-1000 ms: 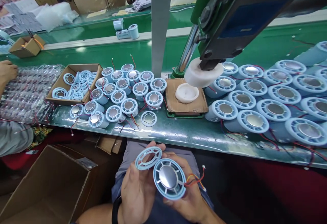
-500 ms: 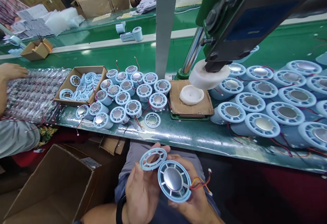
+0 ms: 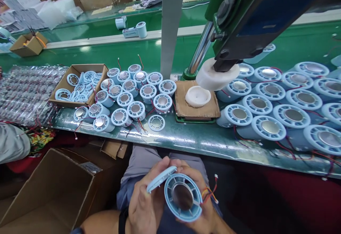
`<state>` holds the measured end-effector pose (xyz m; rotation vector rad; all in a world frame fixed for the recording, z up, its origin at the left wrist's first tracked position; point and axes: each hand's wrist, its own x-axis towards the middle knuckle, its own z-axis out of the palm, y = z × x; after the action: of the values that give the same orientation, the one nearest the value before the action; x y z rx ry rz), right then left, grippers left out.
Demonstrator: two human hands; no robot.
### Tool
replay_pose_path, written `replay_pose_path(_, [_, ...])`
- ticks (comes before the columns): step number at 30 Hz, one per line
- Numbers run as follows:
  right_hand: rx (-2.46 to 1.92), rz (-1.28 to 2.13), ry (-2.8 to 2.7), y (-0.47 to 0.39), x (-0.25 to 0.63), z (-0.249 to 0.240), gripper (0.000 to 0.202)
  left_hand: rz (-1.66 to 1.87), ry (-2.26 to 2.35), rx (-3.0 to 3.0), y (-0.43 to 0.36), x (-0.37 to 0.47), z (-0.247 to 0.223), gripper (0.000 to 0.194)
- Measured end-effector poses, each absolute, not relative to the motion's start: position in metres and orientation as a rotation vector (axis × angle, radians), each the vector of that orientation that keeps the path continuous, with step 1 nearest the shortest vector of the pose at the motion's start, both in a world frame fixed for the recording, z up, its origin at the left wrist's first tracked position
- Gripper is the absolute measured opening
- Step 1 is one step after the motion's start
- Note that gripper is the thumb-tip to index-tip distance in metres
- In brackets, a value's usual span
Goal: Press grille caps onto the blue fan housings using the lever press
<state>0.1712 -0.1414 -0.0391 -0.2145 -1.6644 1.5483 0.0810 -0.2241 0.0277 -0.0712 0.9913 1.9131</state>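
Over my lap, my left hand [image 3: 147,195] is closed on a light blue slotted ring [image 3: 161,179], held tilted almost edge-on. Right beside it, my right hand [image 3: 204,205] grips a light blue round housing [image 3: 183,196] whose open end faces me. Inside that housing sits a silver metal disc, with thin ribs around it. Red, yellow and dark wires [image 3: 209,193] with small white plugs stick out at its right. The ring's upper right edge is close to the housing's rim; whether they touch I cannot tell. My fingers behind both parts are partly hidden.
A press [image 3: 218,74] with white pads stands on the green bench [image 3: 170,138]. Blue housings [image 3: 135,109] with wires crowd both sides of it. A carton [image 3: 60,100] holds loose rings; another ring [image 3: 156,123] lies near the edge. A large cardboard box [image 3: 53,187] stands lower left.
My left hand has turned the ring from facing up to nearly edge-on. The housing has tipped slightly in my right hand. A co-worker's hand at the left has gone from view.
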Motion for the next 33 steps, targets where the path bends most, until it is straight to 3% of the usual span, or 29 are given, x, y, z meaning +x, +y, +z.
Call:
replay_pose_path(8, [-0.206, 1.56, -1.645, -0.14, 0.171, -0.039, 0.061, 1.77, 0.893, 0.219, -0.23, 0.066, 0.022, 0.043])
replay_pose_path(15, [-0.2, 1.557, -1.636, -0.139, 0.169, -0.037, 0.062, 1.742, 0.915, 0.255, -0.234, 0.067, 0.014, 0.055])
replay_pose_path(22, [-0.228, 1.543, -1.674, -0.14, 0.167, -0.039, 0.064, 1.798, 0.993, 0.111, -0.229, 0.073, 0.028, 0.045])
replay_pose_path(33, [-0.138, 1.588, -1.584, -0.138, 0.165, -0.034, 0.063, 1.855, 1.08, 0.056, -0.229, 0.078, 0.03, 0.049])
